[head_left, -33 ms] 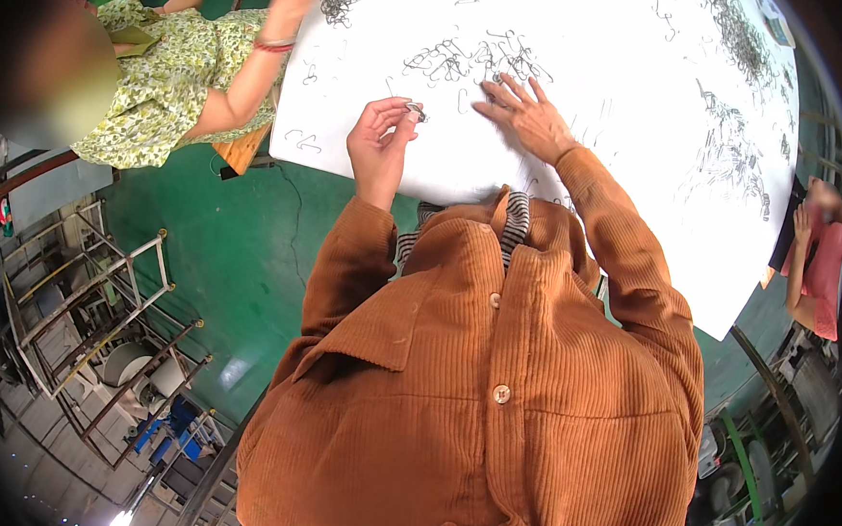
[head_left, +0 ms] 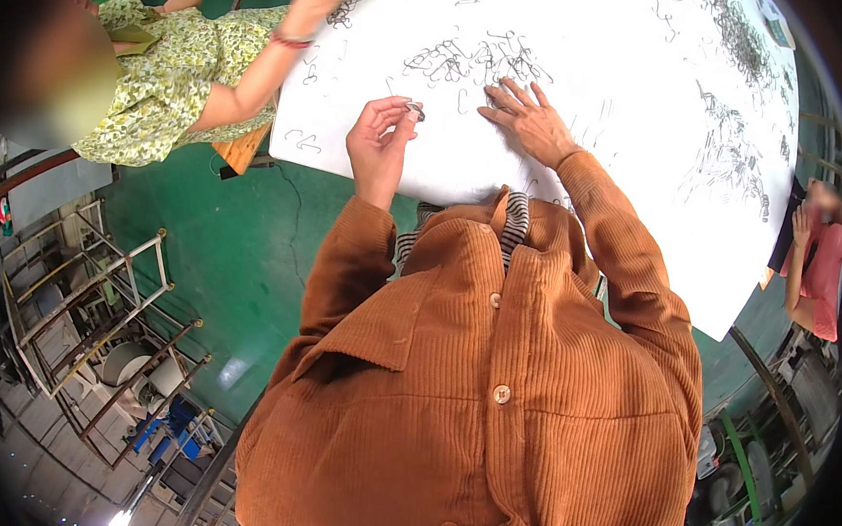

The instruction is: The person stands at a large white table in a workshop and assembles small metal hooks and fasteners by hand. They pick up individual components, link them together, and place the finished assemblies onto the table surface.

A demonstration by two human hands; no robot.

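Observation:
My left hand [head_left: 382, 150] is raised over the near left part of the white tabletop [head_left: 571, 21]. Its thumb and fingertips pinch a few small dark, thin curved pieces [head_left: 416, 111]. My right hand [head_left: 536, 123] lies with its fingers spread on the table, holding nothing visible. Its fingertips are at the near edge of a loose pile of thin black curved pieces [head_left: 443, 60]. One C-shaped piece [head_left: 463, 102] lies by itself between my two hands.
More thin dark pieces [head_left: 732, 147] are scattered along the table's right side. Across to the left, a co-worker's arm [head_left: 258, 89] reaches over the tabletop. Another person [head_left: 819, 268] is at the far right. Metal frames [head_left: 99, 330] stand on the green floor at left.
My right hand has slid slightly to the right and nearer to me, away from the pile. The co-worker's arm at left has moved further right over the table. My left hand stays in place.

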